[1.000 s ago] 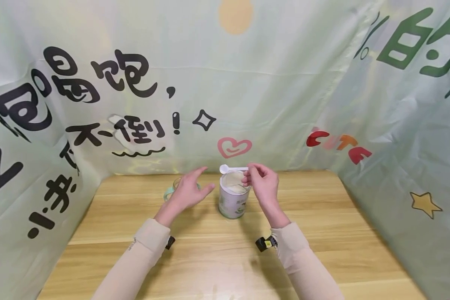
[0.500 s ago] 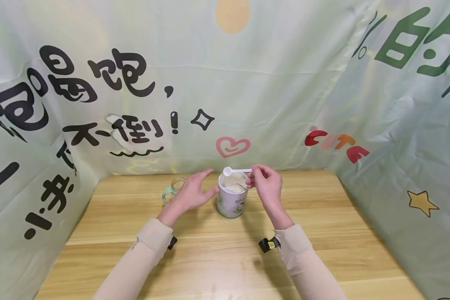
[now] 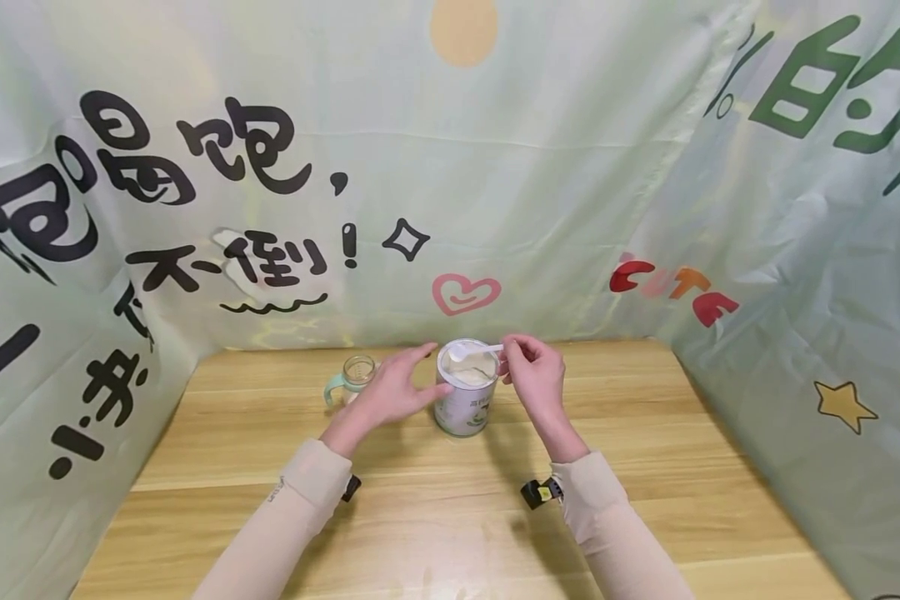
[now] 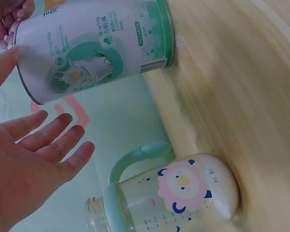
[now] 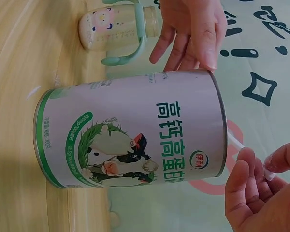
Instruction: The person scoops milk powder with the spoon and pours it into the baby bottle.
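Observation:
A white milk powder can with green trim and a cow picture stands uncovered on the table, pale powder showing inside. My right hand pinches the handle of a small white scoop, whose bowl is at the can's mouth over the powder. The right wrist view shows only the scoop's handle; the can's wall hides its bowl. On the can's other side my left hand has its fingers spread, the thumb touching the can near the rim. Behind that hand stands a clear baby bottle with mint handles, uncapped.
The wooden table carries the can and bottle near its back edge. Printed fabric walls with lettering, a heart and a star enclose the back and both sides. A black wrist camera sits below the right sleeve cuff.
The scoop has gone from above the can's rim down to its mouth. My left hand has moved right, and its thumb has come against the can.

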Demonstrator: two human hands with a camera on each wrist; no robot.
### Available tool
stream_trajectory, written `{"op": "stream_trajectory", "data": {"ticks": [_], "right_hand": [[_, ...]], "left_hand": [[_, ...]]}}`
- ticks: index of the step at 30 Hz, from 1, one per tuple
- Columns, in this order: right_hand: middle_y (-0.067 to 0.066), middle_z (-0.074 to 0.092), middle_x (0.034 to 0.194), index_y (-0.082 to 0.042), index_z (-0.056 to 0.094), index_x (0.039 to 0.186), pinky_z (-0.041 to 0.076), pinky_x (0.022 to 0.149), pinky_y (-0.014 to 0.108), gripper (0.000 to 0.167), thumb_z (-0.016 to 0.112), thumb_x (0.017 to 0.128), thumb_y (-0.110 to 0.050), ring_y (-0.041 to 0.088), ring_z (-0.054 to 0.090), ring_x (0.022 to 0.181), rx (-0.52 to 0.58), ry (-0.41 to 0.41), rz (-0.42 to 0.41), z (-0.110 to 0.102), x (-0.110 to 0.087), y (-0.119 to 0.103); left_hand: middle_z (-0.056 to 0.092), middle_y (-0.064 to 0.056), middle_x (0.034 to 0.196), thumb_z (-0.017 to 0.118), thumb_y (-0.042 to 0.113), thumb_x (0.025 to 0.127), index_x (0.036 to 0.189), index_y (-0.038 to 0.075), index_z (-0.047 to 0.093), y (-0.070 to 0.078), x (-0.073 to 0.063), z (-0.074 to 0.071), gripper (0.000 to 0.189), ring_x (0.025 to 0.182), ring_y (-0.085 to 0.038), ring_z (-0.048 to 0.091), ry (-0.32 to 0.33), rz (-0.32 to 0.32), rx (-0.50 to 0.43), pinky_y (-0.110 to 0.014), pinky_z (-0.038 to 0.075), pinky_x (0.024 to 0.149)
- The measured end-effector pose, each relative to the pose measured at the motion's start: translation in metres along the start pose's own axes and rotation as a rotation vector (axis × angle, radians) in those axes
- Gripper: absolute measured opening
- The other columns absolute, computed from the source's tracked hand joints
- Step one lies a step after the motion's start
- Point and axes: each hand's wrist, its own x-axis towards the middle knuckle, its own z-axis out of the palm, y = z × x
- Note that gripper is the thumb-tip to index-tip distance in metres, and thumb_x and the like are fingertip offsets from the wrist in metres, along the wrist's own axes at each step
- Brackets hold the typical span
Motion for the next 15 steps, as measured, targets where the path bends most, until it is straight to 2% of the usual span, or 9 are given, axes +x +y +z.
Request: {"op": "stream_trajectory", "data": {"ticks": [5,10,15], "right_hand": [[0.017,0.072,0.085,-0.002,0.078,0.107,0.060,0.056,0.027,0.021,0.064,0.101,-0.016,0.017,0.068,0.064,-0.078,0.003,-0.041,0.0004,-0.0002,0.0014],[0.026,0.074,0.090,-0.003,0.079,0.106,0.060,0.056,0.027,0.021,0.063,0.099,-0.015,0.013,0.066,0.061,-0.120,-0.009,-0.062,0.0019,-0.0007,0.0026],[0.022,0.074,0.082,-0.004,0.080,0.106,0.055,0.053,0.020,0.021,0.064,0.099,-0.016,0.011,0.065,0.059,-0.180,-0.018,-0.094,0.0038,-0.0015,0.0048]], "left_hand": [[0.050,-0.019,0.161,0.075,0.055,0.094,0.160,0.007,0.044,0.0018,0.0005,0.0030,0.087,0.148,-0.041,0.049,-0.006,0.024,-0.031,-0.059,0.041,0.122],[0.050,-0.020,0.160,0.074,0.053,0.095,0.160,0.005,0.043,0.0009,0.0003,0.0069,0.086,0.148,-0.040,0.049,-0.006,0.035,-0.037,-0.057,0.042,0.122],[0.049,-0.019,0.161,0.073,0.055,0.096,0.161,0.007,0.041,0.0019,-0.0007,0.0101,0.087,0.149,-0.040,0.048,-0.013,0.021,-0.051,-0.058,0.042,0.122]]}}
